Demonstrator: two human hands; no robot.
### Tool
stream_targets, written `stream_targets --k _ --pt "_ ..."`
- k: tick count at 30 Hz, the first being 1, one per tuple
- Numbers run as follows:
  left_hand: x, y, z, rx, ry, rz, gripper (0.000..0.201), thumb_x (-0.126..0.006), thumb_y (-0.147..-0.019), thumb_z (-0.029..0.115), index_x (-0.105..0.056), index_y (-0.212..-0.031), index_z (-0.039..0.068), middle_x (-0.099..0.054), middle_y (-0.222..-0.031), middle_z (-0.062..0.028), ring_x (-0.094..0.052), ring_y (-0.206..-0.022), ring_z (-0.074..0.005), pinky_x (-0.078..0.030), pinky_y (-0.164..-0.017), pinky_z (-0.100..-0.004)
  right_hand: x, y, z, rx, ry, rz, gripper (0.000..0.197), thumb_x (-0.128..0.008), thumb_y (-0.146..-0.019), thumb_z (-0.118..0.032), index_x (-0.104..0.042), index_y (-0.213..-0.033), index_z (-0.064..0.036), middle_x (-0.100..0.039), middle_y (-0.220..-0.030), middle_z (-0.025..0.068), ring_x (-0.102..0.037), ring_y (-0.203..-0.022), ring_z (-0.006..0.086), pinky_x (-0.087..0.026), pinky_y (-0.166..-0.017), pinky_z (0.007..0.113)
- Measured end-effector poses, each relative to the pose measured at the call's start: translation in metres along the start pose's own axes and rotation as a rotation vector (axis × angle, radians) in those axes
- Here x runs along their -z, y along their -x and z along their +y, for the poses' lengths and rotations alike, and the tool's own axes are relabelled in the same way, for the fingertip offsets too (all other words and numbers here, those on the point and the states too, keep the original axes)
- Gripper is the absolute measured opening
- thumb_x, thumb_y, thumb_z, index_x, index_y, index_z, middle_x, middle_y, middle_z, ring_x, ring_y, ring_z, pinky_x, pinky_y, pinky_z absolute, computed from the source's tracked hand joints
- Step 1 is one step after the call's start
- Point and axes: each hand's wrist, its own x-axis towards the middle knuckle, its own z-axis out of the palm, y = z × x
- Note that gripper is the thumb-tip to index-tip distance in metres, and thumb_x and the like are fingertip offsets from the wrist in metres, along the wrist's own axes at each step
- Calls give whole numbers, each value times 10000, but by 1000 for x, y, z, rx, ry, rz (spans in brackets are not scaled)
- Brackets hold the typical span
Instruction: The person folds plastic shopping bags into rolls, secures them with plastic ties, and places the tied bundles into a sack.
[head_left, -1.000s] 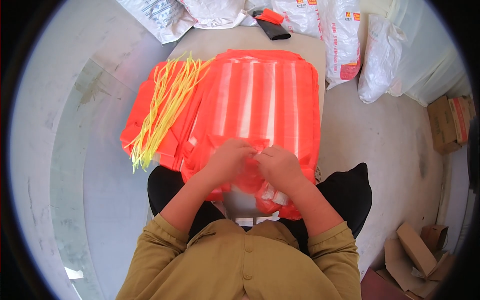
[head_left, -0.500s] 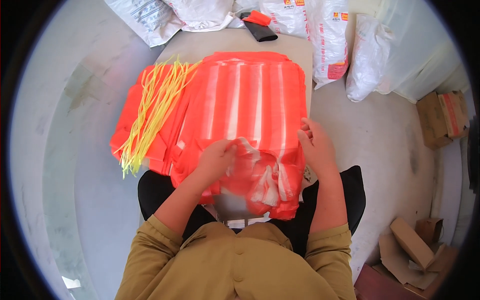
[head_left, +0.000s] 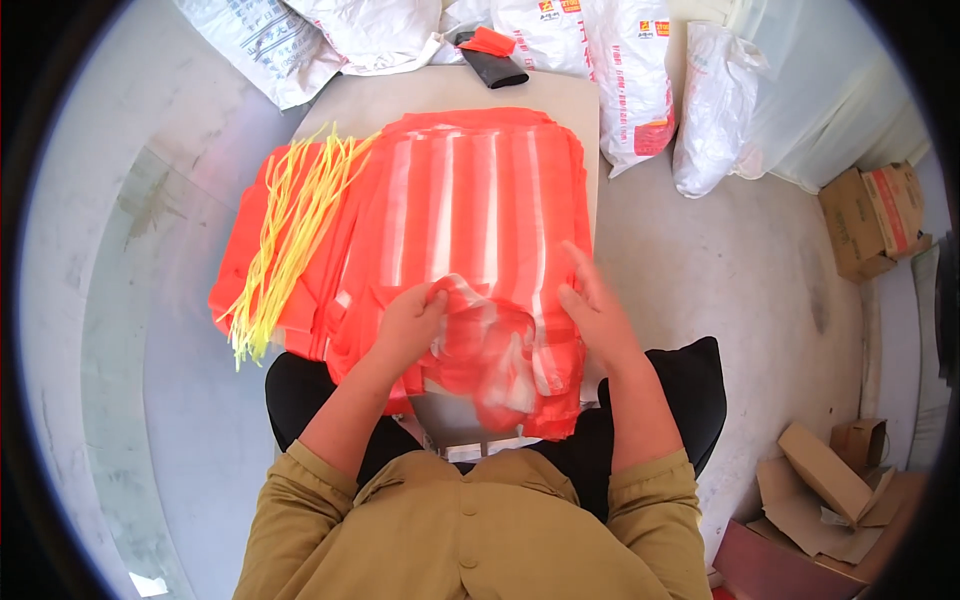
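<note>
A thick stack of thin, orange-red plastic sheets (head_left: 467, 215) with whitish lengthwise stripes lies in front of me. They could be bags, but I cannot make out openings. My left hand (head_left: 408, 325) pinches the top red sheet near the stack's front, lifting its edge into a loose fold. Crumpled red and white material (head_left: 510, 375) bunches between my hands and is smeared by motion. My right hand (head_left: 600, 315) is at the stack's right edge, thumb and fingers apart, slightly blurred. Yellow strings (head_left: 290, 240) lie in a loose bundle over more folded red sheets (head_left: 235, 265) on the left.
Beneath the stack is a beige board (head_left: 350, 100). White printed sacks (head_left: 630, 90) stand along the far side, with a black and red piece (head_left: 492, 66) before them. Cardboard boxes (head_left: 875, 220) sit at the right, and flattened cardboard (head_left: 820, 500) lies lower right.
The view has shifted a little. My right hand has moved inward against the stack's right edge. My left hand keeps its pinch while the loose front material shifts.
</note>
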Motion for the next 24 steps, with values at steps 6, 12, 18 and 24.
stream_targets --k 6,12,18,24 --pt "-5 6 5 -128 -65 48 234 -565 -1013 207 -672 -1048 2 -670 -874 -179 -656 -827 -314 -504 -752 -396 33 24 -4 33 -273 -454 505 -509 -1046 -291 -478 -1488 -47 -595 -1402 100 -536 -1284 198 -395 -1091 349" --pt "-8 8 -10 -447 -343 106 135 -656 -915 128 -682 -981 13 -683 -962 -169 -638 -929 -371 -512 -808 -445 39 23 -12 -258 -299 -553 394 -515 -1038 -248 -588 -1363 -38 -649 -1299 55 -556 -1243 163 -419 -1073 337" --pt "-11 18 -10 -604 -493 96 143 -672 -873 57 -697 -1013 40 -694 -1053 -115 -631 -992 -352 -508 -867 -434 30 24 -15 -94 -99 -755 367 -531 -968 -58 -588 -1327 -13 -648 -1286 63 -566 -1232 171 -436 -1061 335" --pt "-10 21 -10 -624 -505 102 161 -676 -860 52 -703 -1019 48 -691 -1086 -106 -622 -1006 -348 -505 -881 -433 28 26 -28 23 47 -911 477 -581 -914 -4 -536 -1387 -47 -495 -1507 97 -459 -1401 226 -432 -1074 351"
